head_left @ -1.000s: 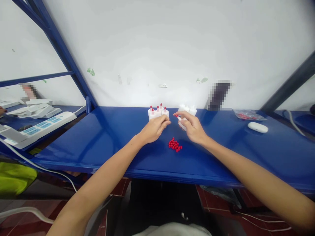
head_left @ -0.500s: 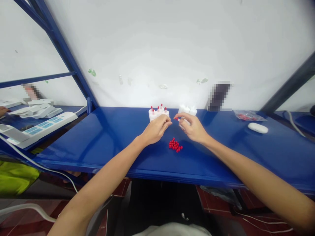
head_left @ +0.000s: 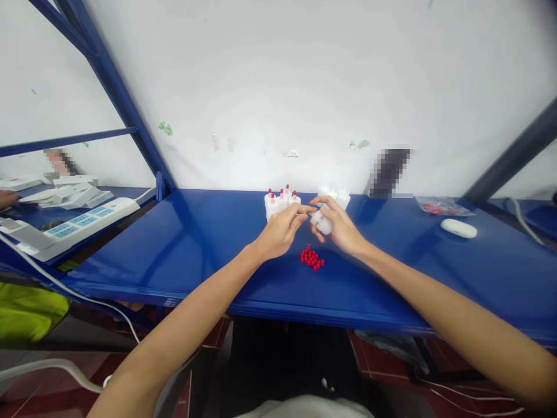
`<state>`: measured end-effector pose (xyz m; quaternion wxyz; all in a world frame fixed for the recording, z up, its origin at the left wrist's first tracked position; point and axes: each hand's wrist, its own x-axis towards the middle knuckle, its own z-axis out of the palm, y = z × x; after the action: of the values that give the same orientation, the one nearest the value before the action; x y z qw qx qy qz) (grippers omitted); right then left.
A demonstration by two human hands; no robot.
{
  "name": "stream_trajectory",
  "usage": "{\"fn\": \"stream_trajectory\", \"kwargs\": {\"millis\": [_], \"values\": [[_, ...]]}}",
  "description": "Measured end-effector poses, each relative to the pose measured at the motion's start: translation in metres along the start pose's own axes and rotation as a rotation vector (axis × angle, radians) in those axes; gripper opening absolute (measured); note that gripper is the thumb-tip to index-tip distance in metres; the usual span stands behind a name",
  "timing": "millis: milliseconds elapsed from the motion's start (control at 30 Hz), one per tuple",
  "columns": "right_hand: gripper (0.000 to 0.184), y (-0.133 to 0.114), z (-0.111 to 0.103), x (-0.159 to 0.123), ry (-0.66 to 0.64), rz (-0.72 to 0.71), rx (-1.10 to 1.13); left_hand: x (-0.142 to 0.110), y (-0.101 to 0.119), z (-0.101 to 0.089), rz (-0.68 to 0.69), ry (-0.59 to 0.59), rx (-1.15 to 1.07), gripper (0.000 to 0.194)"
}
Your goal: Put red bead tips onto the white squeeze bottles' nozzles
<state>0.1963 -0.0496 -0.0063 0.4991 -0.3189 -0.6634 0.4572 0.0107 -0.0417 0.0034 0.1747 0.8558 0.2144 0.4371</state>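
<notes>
Head view: right hand [head_left: 345,231] grips white bottle [head_left: 322,223], four o'clock from left hand's [head_left: 278,232] narrowed fingertips; any content indiscernible.

The blue table [head_left: 195,244] looks glossy; the red caps [head_left: 312,258] look like plastic.

- One view: head camera, worn by the person at the blue bench [head_left: 209,232].
- Looks from above and on the person's side of the white bottle [head_left: 322,223] gripped in the right hand [head_left: 343,227].
- Faces forward and down; pale wall [head_left: 278,87] beyond the grip, tiled floor [head_left: 378,360] below it.
- Fairly near: both forearms reach from the lower frame to mid-view, grip just right of centre.
</notes>
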Motion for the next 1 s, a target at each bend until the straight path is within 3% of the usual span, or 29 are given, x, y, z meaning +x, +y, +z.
{"fn": "stream_trajectory", "kwargs": {"millis": [100,300,467,600,833,1000], "values": [[0.031,0.000,0.000,0.000,0.011,0.002,-0.053,0.000,-0.002,0.000,-0.015,0.029,0.047,0.033],[0.027,0.005,-0.010,0.002,0.194,0.059,-0.206,0.002,-0.013,-0.016,-0.045,0.192,0.216,0.032],[0.021,0.008,-0.016,0.004,0.254,0.137,-0.190,0.001,-0.025,-0.027,-0.010,0.026,0.377,0.027],[0.020,0.006,-0.013,0.002,0.237,0.118,-0.204,0.001,-0.029,-0.027,-0.013,-0.061,0.489,0.030],[0.021,0.007,-0.011,0.000,0.177,0.086,-0.263,0.003,-0.031,-0.028,0.096,-0.088,0.620,0.029],[0.021,0.008,-0.012,-0.001,0.154,0.089,-0.275,0.002,-0.028,-0.030,0.083,-0.048,0.647,0.027]]}}
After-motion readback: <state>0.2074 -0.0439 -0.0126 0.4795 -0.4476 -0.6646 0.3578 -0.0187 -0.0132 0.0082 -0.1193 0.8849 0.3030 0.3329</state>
